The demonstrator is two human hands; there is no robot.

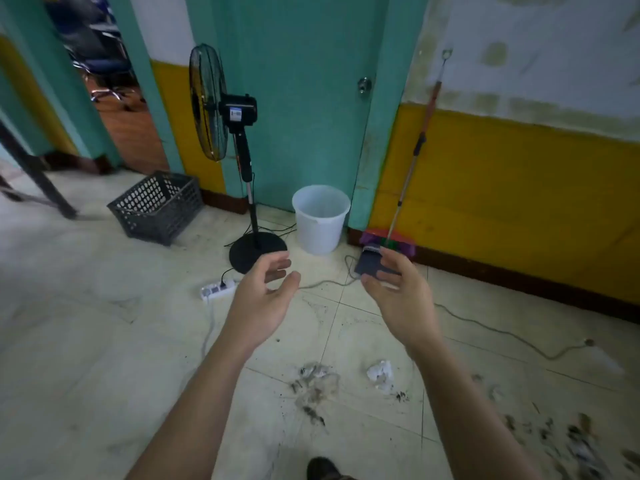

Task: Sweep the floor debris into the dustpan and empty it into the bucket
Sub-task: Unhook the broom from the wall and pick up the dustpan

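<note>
While debris litters the tiles by my feet, my left grip and right grip reach out released, empty. Broom and dustpan stand parked against the wall, near the white bucket.

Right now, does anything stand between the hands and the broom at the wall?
Nothing upright does. Only a grey cable trails across the floor in front of the broom and dustpan. The left hand and right hand are empty.
</note>
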